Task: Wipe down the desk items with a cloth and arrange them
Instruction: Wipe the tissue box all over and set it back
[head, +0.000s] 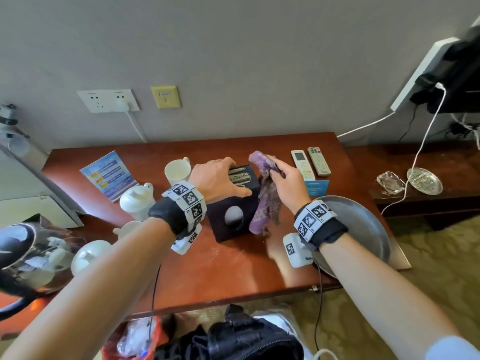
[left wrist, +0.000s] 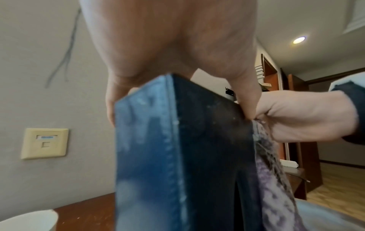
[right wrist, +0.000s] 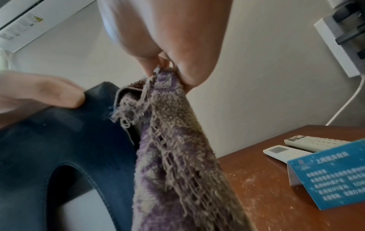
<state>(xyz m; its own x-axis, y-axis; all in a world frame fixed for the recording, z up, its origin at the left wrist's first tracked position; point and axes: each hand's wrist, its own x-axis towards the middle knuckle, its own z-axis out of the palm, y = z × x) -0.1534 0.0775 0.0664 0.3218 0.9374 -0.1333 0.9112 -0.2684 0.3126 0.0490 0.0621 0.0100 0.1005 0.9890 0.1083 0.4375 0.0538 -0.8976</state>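
Head view: red-brown bench (head: 197, 261); at its centre a black tissue box (head: 233, 203) with oval opening facing the camera. Left hand (head: 215, 178) on the box top, fingers curled over the far edge, thumb on the near side. Right hand (head: 284, 181) at the box's 3 o'clock, fingers clamped on a purple cloth (head: 265, 193) that hangs against the box's right side. White mug (head: 178, 170) at 10 o'clock of the box; white lidded pot (head: 136, 200) at 9 o'clock; blue leaflet stand (head: 109, 175) further left; two remote controls (head: 310, 163) at 2 o'clock; blue card (head: 317, 187) and metal tray (head: 363, 224) to the right. Left wrist view: left hand (left wrist: 177, 51) gripping the dusty box (left wrist: 177, 156) from above; right hand (left wrist: 304, 117) holding cloth (left wrist: 276, 179) at the box's right edge. Right wrist view: right hand's fingers (right wrist: 189, 65) pinching the cloth (right wrist: 177, 148), which touches the box (right wrist: 59, 140); left fingers (right wrist: 59, 95) on the box; card (right wrist: 331, 176) and remotes (right wrist: 292, 148) at 3 o'clock.
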